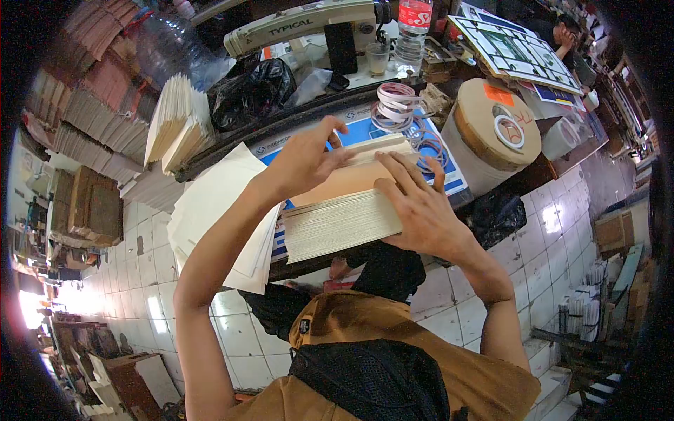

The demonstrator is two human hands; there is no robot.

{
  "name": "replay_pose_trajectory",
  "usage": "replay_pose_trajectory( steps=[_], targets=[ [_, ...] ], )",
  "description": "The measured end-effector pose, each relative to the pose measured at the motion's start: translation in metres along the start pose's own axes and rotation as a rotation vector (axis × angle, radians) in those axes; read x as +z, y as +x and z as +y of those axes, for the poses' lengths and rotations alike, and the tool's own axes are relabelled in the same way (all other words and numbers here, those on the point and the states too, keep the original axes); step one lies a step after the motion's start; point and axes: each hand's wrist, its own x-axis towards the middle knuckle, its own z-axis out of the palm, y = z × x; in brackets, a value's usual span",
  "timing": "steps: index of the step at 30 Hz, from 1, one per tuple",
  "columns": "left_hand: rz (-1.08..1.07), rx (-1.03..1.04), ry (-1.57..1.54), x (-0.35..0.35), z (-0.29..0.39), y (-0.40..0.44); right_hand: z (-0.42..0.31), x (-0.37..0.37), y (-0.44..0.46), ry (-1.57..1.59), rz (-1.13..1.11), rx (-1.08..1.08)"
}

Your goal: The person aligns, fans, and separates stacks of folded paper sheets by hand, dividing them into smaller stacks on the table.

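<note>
A thick stack of folded paper sections (pixel 340 226) lies in front of me, its layered edges facing me and a tan sheet (pixel 351 184) showing behind them. My left hand (pixel 309 158) is over the far left part of the stack, fingers bent and apart; whether the fingertips touch paper I cannot tell. Spread fingers of my right hand (pixel 418 203) rest on the stack's right end. Left of the stack, loose cream sheets (pixel 221 210) lie fanned out. Beneath is a blue and white printed sheet (pixel 449 179).
Behind are rolls of narrow tape (pixel 397 105), a sewing machine (pixel 302 28), a water bottle (pixel 411 35) and a black plastic bag (pixel 253 91). A large drum (pixel 491 133) stands at right. Upright paper bundles (pixel 179 126) are at left. Another person (pixel 565 38) is far back right.
</note>
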Motion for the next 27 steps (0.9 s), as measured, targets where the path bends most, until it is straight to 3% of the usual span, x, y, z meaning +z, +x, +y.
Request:
replay_pose_trajectory(
  steps=[2, 11, 20, 23, 27],
  targets=[
    [-0.079, 0.043, 0.065, -0.001, 0.0, 0.002, 0.0, -0.002, 0.001, 0.02, -0.001, 0.023],
    [0.072, 0.021, 0.138, 0.003, 0.004, -0.002, 0.002, -0.002, 0.004, -0.034, -0.003, -0.011],
    [0.063, 0.104, 0.212, 0.004, -0.006, -0.002, 0.0, -0.002, 0.0, 0.019, 0.003, 0.006],
    [-0.067, -0.038, 0.118, -0.002, 0.002, 0.0, 0.001, -0.002, 0.002, 0.054, -0.013, 0.02],
    [-0.292, -0.058, 0.238, -0.007, 0.016, -0.007, 0.0, -0.004, 0.002, -0.004, 0.02, 0.038]
  ],
)
